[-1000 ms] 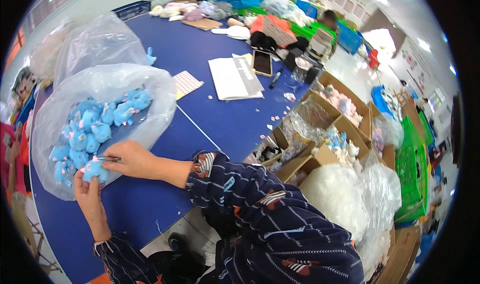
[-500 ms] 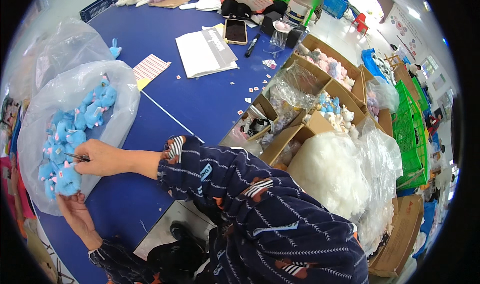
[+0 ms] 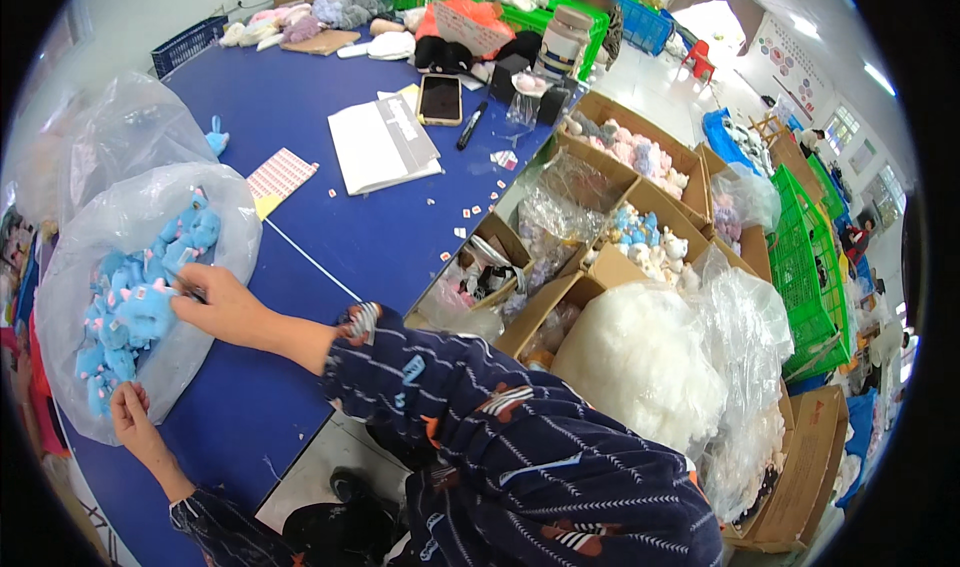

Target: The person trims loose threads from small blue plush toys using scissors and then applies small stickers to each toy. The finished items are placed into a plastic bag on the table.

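Observation:
Several light-blue plush toys (image 3: pixel 145 314) with pink details and small pale labels lie heaped in a clear plastic bag (image 3: pixel 228 199) at the left of the table. My right hand (image 3: pixel 228 309) is at the right side of the heap, closed around a small dark pointed metal tool (image 3: pixel 190 289), which is blurred. Nearer to me, at the bag's front edge, my left hand (image 3: pixel 138 425) has its thumb and fingers pinched together beside the lowest plush toy. What they pinch, if anything, is too small to make out.
On the blue table (image 3: pixel 290 312) lie a label sheet (image 3: pixel 280 179), a white booklet (image 3: pixel 380 147), a phone (image 3: pixel 440 99) and a black marker (image 3: pixel 472 125). Cardboard boxes (image 3: pixel 640 147) of plush toys and a bag of white stuffing (image 3: pixel 640 357) stand at the right.
My right hand has drawn away from my left. The left fingers, spread under a plush toy before, are now pinched, and that toy seems to lie farther up the heap. The view has shifted.

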Demonstrator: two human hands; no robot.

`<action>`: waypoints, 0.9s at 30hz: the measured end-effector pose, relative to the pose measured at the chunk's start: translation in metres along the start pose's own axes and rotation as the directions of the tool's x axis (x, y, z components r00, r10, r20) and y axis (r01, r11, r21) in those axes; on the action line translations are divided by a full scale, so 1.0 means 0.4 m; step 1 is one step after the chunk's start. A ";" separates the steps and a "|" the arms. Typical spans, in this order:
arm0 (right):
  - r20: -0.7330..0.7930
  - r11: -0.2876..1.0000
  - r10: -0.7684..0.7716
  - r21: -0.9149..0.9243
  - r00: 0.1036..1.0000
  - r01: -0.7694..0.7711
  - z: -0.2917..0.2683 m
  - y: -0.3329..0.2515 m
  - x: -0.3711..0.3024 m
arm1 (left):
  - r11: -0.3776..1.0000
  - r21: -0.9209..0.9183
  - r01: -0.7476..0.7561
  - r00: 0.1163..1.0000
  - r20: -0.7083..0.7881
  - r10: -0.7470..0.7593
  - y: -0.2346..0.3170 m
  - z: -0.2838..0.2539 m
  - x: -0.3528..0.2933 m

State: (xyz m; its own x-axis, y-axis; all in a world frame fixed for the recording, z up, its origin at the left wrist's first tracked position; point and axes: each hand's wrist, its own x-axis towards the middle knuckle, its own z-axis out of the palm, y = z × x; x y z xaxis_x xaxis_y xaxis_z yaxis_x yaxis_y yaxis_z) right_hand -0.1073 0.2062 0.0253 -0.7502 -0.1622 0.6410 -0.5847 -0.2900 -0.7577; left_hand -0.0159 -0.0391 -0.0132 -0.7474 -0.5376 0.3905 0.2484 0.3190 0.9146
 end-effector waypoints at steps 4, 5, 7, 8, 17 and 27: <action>0.119 0.771 0.498 0.393 0.859 -0.502 -0.079 -0.149 -0.100 | 0.998 0.042 -0.036 0.997 0.077 0.033 -0.064 -0.048 0.024; 0.159 0.684 0.518 0.513 0.841 -0.518 -0.123 -0.176 -0.143 | 0.998 0.050 -0.034 0.994 0.103 0.028 -0.072 -0.044 0.026; 0.144 0.624 0.573 0.562 0.807 -0.543 -0.220 -0.221 -0.240 | 0.997 0.059 -0.050 0.990 0.132 0.042 -0.074 -0.038 0.027; 0.082 0.654 0.612 0.507 0.787 -0.561 -0.266 -0.233 -0.288 | 0.995 0.071 -0.067 0.989 0.138 0.057 -0.069 -0.039 0.022; -0.858 0.962 0.273 0.229 0.435 -0.152 -0.720 -0.373 -0.485 | 0.979 0.151 -0.140 0.971 0.214 0.106 -0.071 -0.013 0.009; -0.081 0.827 0.550 -0.085 0.831 -0.556 -0.317 -0.288 -0.312 | 0.824 0.500 -0.268 0.964 0.144 0.225 0.059 0.071 -0.073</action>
State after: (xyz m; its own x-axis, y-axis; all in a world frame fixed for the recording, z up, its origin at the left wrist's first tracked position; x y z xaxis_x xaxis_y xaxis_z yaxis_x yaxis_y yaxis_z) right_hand 0.0144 0.3793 0.0171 -0.9703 -0.2177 0.1058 -0.0928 -0.0691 -0.9933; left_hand -0.0058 0.0061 -0.0059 -0.7530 -0.3334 0.5673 0.0964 0.7968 0.5964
